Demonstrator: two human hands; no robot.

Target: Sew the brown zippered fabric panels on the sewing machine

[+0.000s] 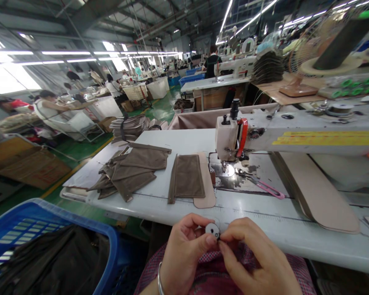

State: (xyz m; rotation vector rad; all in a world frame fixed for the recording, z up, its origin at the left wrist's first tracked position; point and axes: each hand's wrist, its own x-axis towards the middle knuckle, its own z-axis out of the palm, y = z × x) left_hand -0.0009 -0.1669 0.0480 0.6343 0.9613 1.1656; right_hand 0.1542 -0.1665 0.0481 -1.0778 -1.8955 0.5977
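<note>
Grey metal between bare fingertips: a small round disc (212, 230), holed at the centre, held up above a checked garment (155, 262) at the near edge of a pale worktop (184, 141). Closed on the disc with thumb and fingers, the left hand (187, 250), a silver bangle (160, 278) at its wrist. At the opposite rim, the right hand (253, 252), thumb and forefinger drawn almost together beside a tiny dark part; too small to tell whether anything is gripped there.

Beyond, on the worktop, a white sewing machine (229, 137) with a red part (242, 137) on its head and yellow tape (320, 138) along its arm. Near the needle, pink-handled snips (260, 184) on a metal plate (233, 184). Left of the needle, a brown panel (189, 176) partly over a beige piece (207, 200); farther left, overlapping brown fabric pieces (138, 168). Beneath the machine arm at right, a long beige panel (322, 196). At lower left, a blue basket (113, 241) of dark cloth (55, 258). In the background, a person in a dark top (211, 63) and, seated at left, a person in white (47, 110).
</note>
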